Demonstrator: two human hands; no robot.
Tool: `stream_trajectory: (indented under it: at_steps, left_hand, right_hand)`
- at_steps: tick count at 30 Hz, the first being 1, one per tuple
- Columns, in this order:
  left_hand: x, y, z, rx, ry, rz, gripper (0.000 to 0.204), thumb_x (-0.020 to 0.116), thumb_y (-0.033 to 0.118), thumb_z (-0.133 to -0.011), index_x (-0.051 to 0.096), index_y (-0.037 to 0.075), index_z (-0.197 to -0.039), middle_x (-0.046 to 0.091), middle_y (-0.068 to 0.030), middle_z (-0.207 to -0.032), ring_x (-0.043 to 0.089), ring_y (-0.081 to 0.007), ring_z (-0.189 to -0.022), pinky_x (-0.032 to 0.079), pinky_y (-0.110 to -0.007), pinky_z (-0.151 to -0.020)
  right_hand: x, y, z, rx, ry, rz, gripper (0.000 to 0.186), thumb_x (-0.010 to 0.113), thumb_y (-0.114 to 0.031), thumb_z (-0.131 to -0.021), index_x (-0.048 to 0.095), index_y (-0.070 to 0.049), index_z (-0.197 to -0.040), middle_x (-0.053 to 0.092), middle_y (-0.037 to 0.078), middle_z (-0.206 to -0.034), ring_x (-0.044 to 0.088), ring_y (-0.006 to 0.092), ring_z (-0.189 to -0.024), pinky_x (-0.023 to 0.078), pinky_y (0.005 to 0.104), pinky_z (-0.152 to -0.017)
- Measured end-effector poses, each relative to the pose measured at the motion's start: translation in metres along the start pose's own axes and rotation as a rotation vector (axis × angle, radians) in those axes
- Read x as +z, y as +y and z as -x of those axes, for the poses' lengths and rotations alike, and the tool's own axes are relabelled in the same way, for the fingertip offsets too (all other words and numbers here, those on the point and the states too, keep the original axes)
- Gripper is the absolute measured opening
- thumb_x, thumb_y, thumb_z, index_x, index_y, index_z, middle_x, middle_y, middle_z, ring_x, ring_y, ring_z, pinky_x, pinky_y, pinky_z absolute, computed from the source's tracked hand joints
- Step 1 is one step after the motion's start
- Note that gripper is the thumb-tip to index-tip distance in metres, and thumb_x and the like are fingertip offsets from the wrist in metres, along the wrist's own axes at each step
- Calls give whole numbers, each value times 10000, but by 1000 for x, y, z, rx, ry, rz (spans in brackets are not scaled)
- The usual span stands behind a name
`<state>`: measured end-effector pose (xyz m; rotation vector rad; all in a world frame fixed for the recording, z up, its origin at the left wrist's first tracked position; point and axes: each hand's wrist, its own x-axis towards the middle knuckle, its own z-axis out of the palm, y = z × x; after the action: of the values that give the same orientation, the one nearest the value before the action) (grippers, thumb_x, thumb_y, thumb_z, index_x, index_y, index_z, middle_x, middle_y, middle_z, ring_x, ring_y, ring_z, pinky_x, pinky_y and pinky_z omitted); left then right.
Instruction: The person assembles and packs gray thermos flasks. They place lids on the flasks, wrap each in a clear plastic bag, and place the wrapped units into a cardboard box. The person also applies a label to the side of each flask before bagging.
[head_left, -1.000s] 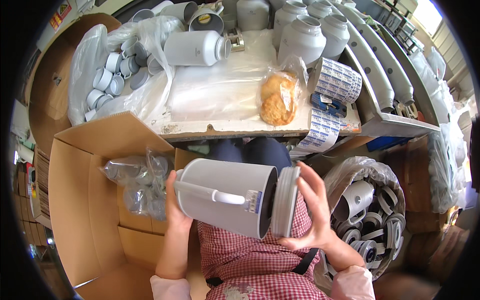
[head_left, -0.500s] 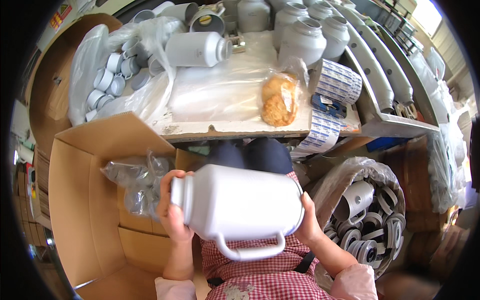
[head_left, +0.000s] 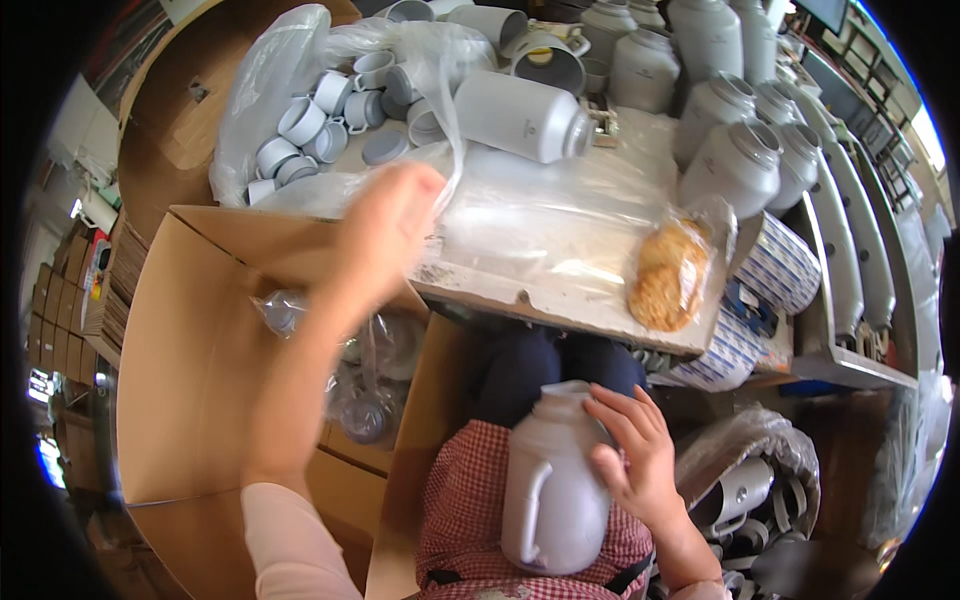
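A grey jug with a side handle was held upright on the lap, below the near edge of the bench; it was gripped by the right hand, whose fingers were spread over its shoulder and right side, just under the open neck. The left hand was raised over the bench's near left corner, its fingers loosely curled and holding nothing, blurred by motion, just short of the bag of caps that lay on the bench's far left part. A clear plastic sheet was spread across the middle of the bench, and that stretch was otherwise bare up to the chipped front edge. A jug on its side lay at the bench's back, with upright jugs crowded along the back and right. A bagged pastry sat at the bench's near right edge, and label rolls overhung the right corner beside it. Left of the bench an open carton was set, its flap touching the bench edge, with bagged parts inside against the wall nearest the bench. Below the bench's right end a bag of handles was seen beside the right hand, leaving little room on that side.
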<state>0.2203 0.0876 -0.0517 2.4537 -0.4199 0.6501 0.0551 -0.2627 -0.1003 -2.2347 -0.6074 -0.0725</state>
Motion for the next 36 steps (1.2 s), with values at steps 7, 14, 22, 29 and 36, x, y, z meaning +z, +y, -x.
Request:
stream_trajectory:
  at_steps: [7,14,22,29,36]
  left_hand:
    - [-65,-192,-126,-469,-629,-220,382,798,294,-916,656,1,-1115,704,-167,-1165,673,-256,-1075,528,-363,-937]
    - [12,-227,-156,-401,-653,-398,898,881,474,-767,459,25,-1421,606,-243,-1376,606,-382,-1272,495,-420,-1048]
    - [-26,-131,-156,-170,-30,-836,691,838,273,-802,563,145,-1423,631,-159,-1340,623,-392,-1229,541,-505,-1008]
    - [-10,93,-10,59,-533,166,669,770,362,-912,595,19,-1460,579,-198,-1487,611,-316,-1302,497,-417,-1065]
    - [78,111,54,-362,-1052,310,855,347,735,-1054,752,1,-1224,753,-169,-1000,682,-262,-841,537,-366,-783]
  right_hand:
    - [30,20,-17,112,179,-329,260,628,-221,-1008,742,-10,-907,750,155,-1002,676,321,-939,541,471,-957]
    - [34,28,-41,185,210,-426,269,615,-202,-1023,730,-11,-873,735,146,-940,671,291,-904,568,439,-903]
    - [24,33,-17,208,187,-373,245,629,-222,-1024,708,10,-1036,696,190,-1100,653,312,-1020,509,408,-944]
    - [3,36,-22,285,234,-859,550,611,-225,-1057,442,32,-1513,483,179,-1535,484,301,-1431,358,440,-1217]
    - [30,40,-14,325,30,-895,731,637,-406,-1065,310,-54,-1617,461,207,-1567,428,281,-1462,346,414,-1211]
